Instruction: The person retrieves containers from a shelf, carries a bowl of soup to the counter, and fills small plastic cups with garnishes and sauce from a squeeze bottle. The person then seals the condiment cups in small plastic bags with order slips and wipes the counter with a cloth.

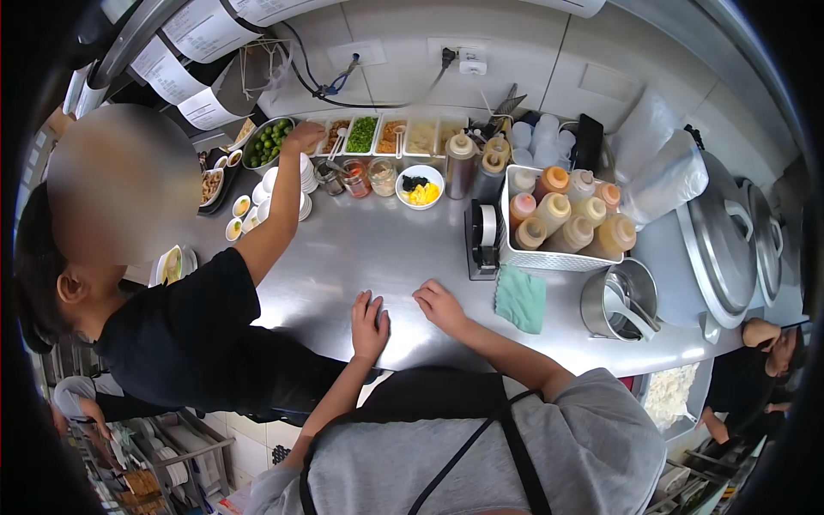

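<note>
Green fruit bowl (251, 161), desk's (343, 232) back edge; co-worker's hand (305, 136) just beside | left hand (370, 326) by front edge, fingers loosely extended, nothing held | white bowl (421, 201), toward back edge | right hand (439, 306), front half, fingers curled, can't tell if clenched | black dispenser (482, 249) | green cloth (520, 299), near front edge

White printed paper slips (202, 33) hang at my screen's upper left; far right, I make out two round silver metal lids (717, 245).
</note>
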Available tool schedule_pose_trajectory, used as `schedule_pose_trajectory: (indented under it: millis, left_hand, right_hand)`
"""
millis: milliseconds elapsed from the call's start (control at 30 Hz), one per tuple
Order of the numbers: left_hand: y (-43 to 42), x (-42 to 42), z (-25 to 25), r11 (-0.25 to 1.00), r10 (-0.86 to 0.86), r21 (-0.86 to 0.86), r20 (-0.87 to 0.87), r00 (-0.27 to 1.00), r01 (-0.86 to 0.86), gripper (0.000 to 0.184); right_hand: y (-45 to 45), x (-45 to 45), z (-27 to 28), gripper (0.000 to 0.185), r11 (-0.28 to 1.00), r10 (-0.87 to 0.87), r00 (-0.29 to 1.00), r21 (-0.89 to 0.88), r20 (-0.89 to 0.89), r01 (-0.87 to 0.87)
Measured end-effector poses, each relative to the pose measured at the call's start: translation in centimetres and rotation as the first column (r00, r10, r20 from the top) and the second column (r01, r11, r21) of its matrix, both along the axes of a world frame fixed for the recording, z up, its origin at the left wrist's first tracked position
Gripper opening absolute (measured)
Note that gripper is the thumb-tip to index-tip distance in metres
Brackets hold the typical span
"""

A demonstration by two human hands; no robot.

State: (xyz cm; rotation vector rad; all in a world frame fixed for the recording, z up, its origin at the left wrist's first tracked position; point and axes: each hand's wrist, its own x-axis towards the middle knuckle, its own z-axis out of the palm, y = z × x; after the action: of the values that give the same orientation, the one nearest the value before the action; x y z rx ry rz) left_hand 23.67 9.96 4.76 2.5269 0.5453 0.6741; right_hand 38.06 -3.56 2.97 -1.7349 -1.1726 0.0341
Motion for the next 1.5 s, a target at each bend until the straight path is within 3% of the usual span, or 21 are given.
schedule_pose_trajectory:
  millis: [233, 567, 667, 800, 933, 1033, 1133, 1200, 1267, 1333, 1367, 1400, 1433, 1467, 1500]
  left_hand:
    - [0.1, -0.2, 0.1, 1.0, 0.012, 0.005, 0.019, 1.0, -0.012, 0.03]
    - [0.2, -0.2, 0.1, 0.999, 0.012, -0.031, 0.004, 1.0, -0.012, 0.031]
    - [0.3, -0.2, -0.8, 0.999, 0.001, -0.05, 0.011, 1.0, 0.0, 0.031]
    - [0.1, -0.3, -0.9, 1.0, -0.018, 0.015, 0.003, 1.0, 0.018, 0.029]
    - [0.4, -0.3, -1.6, 0.998, -0.056, 0.044, 0.017, 0.998, 0.056, 0.029]
    - [0.5, -0.2, -2.0, 0.995, -0.091, 0.051, 0.023, 0.996, 0.09, 0.029]
    - [0.6, -0.2, -2.1, 0.994, -0.093, 0.059, 0.018, 0.996, 0.091, 0.029]
    - [0.4, -0.3, -2.1, 0.997, -0.071, 0.025, 0.019, 0.997, 0.07, 0.029]
    - [0.2, -0.3, -1.8, 0.997, -0.07, 0.044, 0.019, 0.997, 0.069, 0.029]
    - [0.1, -0.3, -1.8, 0.997, -0.039, 0.071, 0.029, 0.999, 0.037, 0.029]
    - [0.1, -0.3, -2.3, 0.998, -0.045, 0.049, -0.009, 0.999, 0.046, 0.029]
    - [0.3, -0.5, -2.8, 0.999, -0.027, 0.029, -0.04, 0.999, 0.028, 0.028]
    - [0.2, -0.3, -3.1, 1.0, -0.02, -0.01, -0.029, 0.999, 0.02, 0.029]
    - [0.1, -0.4, -3.1, 0.999, -0.005, -0.048, -0.024, 1.0, 0.004, 0.029]
    - [0.0, -0.5, -2.8, 0.998, -0.012, -0.059, -0.001, 1.0, 0.012, 0.029]
  right_hand:
    - [0.3, -0.2, 0.1, 0.004, 0.997, -0.047, 0.998, -0.071, -0.05, 0.043]
    - [0.2, -0.2, 0.8, 0.004, 0.999, -0.036, 0.998, -0.039, -0.051, 0.034]
    - [0.3, -0.2, 0.8, 0.004, 0.996, -0.089, 0.996, -0.029, -0.01, 0.089]
    - [0.0, 0.2, -0.9, 0.007, 1.0, -0.02, 0.999, -0.016, 0.04, 0.02]
    - [-0.4, 0.3, -0.2, 0.011, 0.998, 0.02, 0.996, -0.053, -0.083, -0.024]
    - [-1.8, -0.1, 3.4, 0.015, 0.998, 0.034, 0.977, -0.051, -0.21, -0.046]
    - [-4.6, 0.0, 7.7, 0.018, 0.996, -0.019, 0.977, 0.084, -0.212, 0.038]
    - [-8.2, 1.5, 11.5, 0.018, 0.975, -0.175, 0.984, 0.142, 0.021, 0.17]
    - [-12.9, 3.1, 14.9, 0.019, 0.941, -0.302, 0.952, 0.142, -0.05, 0.306]
    - [-17.7, 4.4, 16.3, 0.019, 0.799, -0.595, 0.791, 0.002, -0.141, 0.602]
    - [-20.7, 6.4, 14.2, 0.019, 0.73, -0.682, 0.731, 0.032, -0.03, 0.682]
    - [-22.5, 5.8, 16.0, 0.018, 0.665, -0.746, 0.66, 0.064, 0.086, 0.744]
    - [-24.3, 6.2, 15.8, 0.014, 0.631, -0.776, 0.63, 0.033, 0.037, 0.775]
    - [-25.5, 6.2, 15.4, 0.011, 0.679, -0.734, 0.675, -0.057, -0.068, 0.732]
    - [-25.8, 6.4, 14.1, 0.012, 0.759, -0.619, 0.755, 0.081, -0.218, 0.646]
